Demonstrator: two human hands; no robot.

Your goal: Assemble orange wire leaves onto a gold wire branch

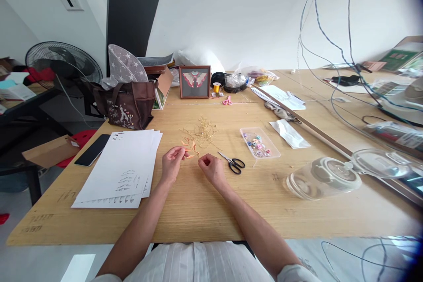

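Note:
Over the middle of the table, my left hand [173,162] pinches a small orange leafy sprig [194,146] between thumb and fingertips. At the sprig's lower right end, my right hand [211,167] is closed in a pinch on its thin stem. Just beyond both hands lies a loose tangle of fine gold wire sprigs [203,131]. Black-handled scissors [235,164] rest on the wood to the right of my right hand, blades pointing toward the upper left. Farther right sits a shallow clear plastic tray [275,154] with several colourful thread bobbins inside.
Paper sheets with small sketches [109,172] and a black phone [92,150] lie at left. A clear jar [317,180] lies on its side at right, near a white packet [290,133]. A brown bag [132,105] and a framed embroidery [194,82] stand behind.

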